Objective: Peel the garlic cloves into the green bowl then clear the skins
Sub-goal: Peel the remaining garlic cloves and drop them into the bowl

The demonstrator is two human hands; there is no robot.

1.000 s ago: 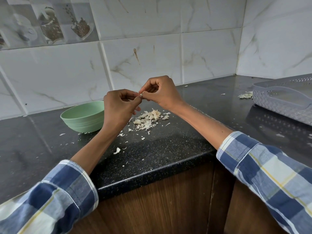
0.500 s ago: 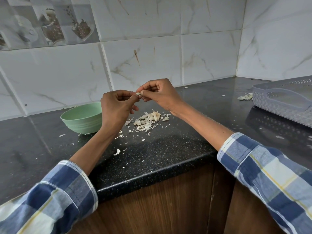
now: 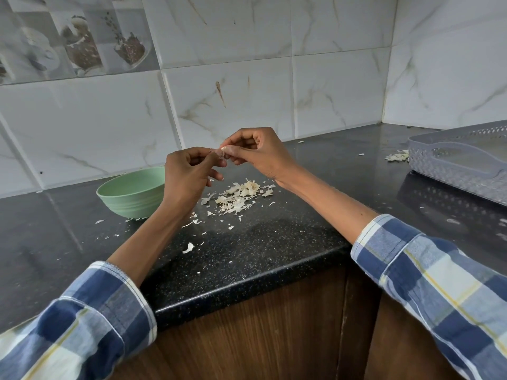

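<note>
My left hand and my right hand meet above the black counter, and both pinch one small garlic clove between fingertips. A thin translucent skin hangs at the clove by my left thumb. The green bowl stands on the counter just left of my left hand; its inside is hidden from here. A pile of pale garlic skins lies on the counter below my hands, with loose flakes scattered toward the front edge.
A grey perforated plastic tray sits at the right, with a small heap of skins beside its left end. Marble-look tiled walls close the back and right. The counter's front edge runs above brown cabinet doors.
Both hands have kept pinching the clove in the same spot over the skin pile, with small finger shifts. The bowl and skins have not moved.
</note>
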